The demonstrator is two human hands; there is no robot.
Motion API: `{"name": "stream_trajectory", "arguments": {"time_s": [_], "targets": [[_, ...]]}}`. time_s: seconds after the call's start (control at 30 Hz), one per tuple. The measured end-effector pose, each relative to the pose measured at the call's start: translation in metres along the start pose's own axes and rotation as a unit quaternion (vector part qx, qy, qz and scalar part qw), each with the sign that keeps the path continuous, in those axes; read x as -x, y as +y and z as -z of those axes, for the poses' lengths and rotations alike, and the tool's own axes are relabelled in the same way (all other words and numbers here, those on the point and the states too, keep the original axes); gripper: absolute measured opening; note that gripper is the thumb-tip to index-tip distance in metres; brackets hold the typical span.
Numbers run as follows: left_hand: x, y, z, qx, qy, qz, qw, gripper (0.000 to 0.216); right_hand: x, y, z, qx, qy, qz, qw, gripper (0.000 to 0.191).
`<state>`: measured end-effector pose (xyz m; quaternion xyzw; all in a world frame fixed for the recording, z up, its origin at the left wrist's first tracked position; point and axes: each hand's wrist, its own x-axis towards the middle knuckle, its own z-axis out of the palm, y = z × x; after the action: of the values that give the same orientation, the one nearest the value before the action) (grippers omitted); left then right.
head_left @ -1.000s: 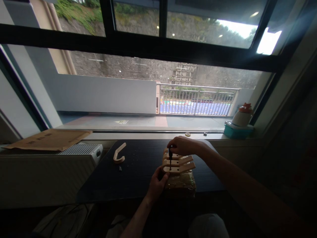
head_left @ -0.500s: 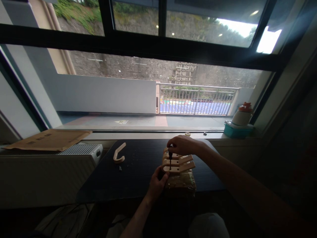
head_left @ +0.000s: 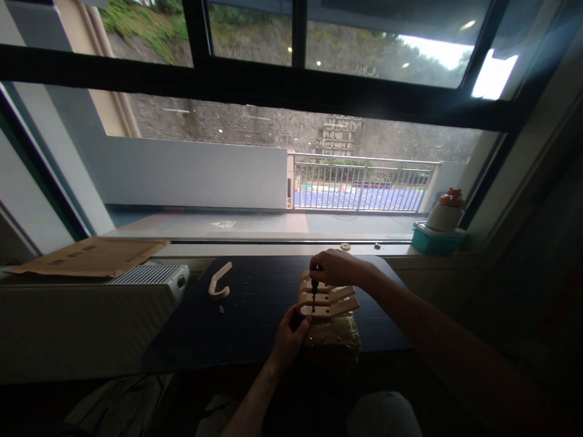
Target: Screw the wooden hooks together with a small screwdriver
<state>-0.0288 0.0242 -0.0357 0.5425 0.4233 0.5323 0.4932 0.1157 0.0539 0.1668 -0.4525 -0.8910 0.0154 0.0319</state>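
Observation:
My right hand (head_left: 334, 266) is closed round the handle of a dark screwdriver (head_left: 314, 288), which stands upright. Its tip meets a hole in the nearest of several pale wooden hooks (head_left: 336, 309), lined up side by side on a block wrapped in shiny brown tape (head_left: 332, 337). My left hand (head_left: 290, 334) grips the rounded left end of that nearest hook, thumb at its front edge. Whether those fingers also press on the block is hidden. A separate wooden hook (head_left: 219, 285) lies to the left on the dark table (head_left: 255, 334), with small screws (head_left: 221, 309) just below it.
A white radiator (head_left: 91, 321) with a brown paper envelope (head_left: 91, 256) on top stands left of the table. On the sill behind are a tape roll (head_left: 345, 246), a small dark object (head_left: 377, 246) and a teal box (head_left: 437, 240) bearing a white bottle (head_left: 445, 213).
My right hand and the top of the screwdriver have shifted very slightly to the right. The left hand, hooks and block look the same.

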Motion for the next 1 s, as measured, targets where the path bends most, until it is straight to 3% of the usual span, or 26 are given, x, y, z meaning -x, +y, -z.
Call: {"name": "stream_trajectory", "arguments": {"time_s": [0.2,0.53,0.83,1.0], "targets": [[0.002,0.005,-0.001,-0.010,0.015,0.008,1.000,0.038,0.002,-0.001,0.003,-0.028,-0.010,0.029,0.999,0.026],[0.001,0.005,0.001,-0.006,0.004,0.005,1.000,0.040,0.001,0.001,-0.006,-0.006,0.004,-0.036,0.999,0.026],[0.000,0.001,0.000,0.005,0.005,0.001,1.000,0.039,0.002,-0.001,0.000,-0.033,0.008,0.017,0.999,0.029],[0.001,0.003,0.000,0.007,0.005,-0.002,1.000,0.039,0.001,-0.001,-0.004,-0.032,0.027,0.002,0.999,0.023]]}}
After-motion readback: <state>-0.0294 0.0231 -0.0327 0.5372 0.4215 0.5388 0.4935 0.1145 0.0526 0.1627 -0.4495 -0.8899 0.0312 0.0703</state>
